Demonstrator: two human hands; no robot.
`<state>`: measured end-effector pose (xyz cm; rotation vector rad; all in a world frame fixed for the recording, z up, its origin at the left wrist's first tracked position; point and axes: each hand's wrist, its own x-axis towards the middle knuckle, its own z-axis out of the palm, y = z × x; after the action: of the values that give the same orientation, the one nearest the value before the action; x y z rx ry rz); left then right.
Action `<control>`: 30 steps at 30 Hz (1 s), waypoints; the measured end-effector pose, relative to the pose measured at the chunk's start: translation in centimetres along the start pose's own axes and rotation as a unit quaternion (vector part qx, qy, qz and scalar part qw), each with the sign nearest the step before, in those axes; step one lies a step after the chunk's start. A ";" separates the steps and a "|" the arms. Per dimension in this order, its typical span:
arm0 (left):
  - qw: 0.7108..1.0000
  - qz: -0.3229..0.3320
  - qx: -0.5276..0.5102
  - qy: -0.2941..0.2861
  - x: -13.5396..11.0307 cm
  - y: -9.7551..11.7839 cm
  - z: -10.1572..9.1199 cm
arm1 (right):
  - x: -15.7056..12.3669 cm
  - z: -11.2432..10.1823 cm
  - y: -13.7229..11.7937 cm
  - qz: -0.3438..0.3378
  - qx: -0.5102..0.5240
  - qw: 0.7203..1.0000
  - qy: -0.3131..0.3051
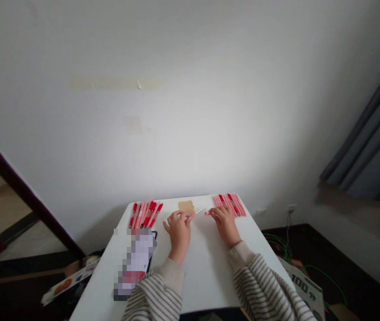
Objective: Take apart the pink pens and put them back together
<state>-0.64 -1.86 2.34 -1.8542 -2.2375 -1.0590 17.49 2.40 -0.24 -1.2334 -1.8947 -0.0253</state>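
A pale wall fills most of the view, with a strip of old tape stuck across it. A grey curtain hangs at the right edge. Below the wall stands a small white table, and the person's striped sleeves reach onto it from the near side. A blurred-out flat object lies on the table's left part.

The left hand rests near the middle of the table with its fingers curled inward. Its thumb and forefinger pinch a thin pen part, pink where it is held and whitish at its tip, which slants up to the right. The right hand lies just beside it, knuckles up and fingers bent. Its fingertips pinch a short pink piece that points left toward the thin part. The two pieces are close, with a small gap between them, above the table's far middle.

A loose bunch of red pens lies at the far left corner. A neat row of pink pens lies at the far right corner, touching the right hand's knuckles. Between the two groups sits a small brown paper scrap, just behind the left fingertips
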 end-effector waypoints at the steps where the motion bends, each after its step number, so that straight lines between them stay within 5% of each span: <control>1: 1.000 -0.003 0.000 -0.001 0.0 0.0 0.0 | -0.1 0.1 0.2 0.012 -0.014 1.000 0.011; 6: 1.000 -0.006 -0.001 -0.006 -0.1 0.1 -0.2 | -0.3 0.4 0.7 0.057 -0.052 0.996 0.047; 16: 1.000 0.011 -0.006 -0.003 -0.1 -0.1 0.1 | -0.4 0.1 0.1 0.062 -0.057 0.996 0.017; 30: 0.998 0.058 0.016 0.000 -0.3 -0.1 0.3 | -0.3 -0.1 -0.8 -0.004 -0.022 1.000 -0.005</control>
<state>-0.56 -1.95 1.88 -1.9420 -2.1052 -0.9991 17.00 1.72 0.00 -1.2572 -1.9176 -0.0657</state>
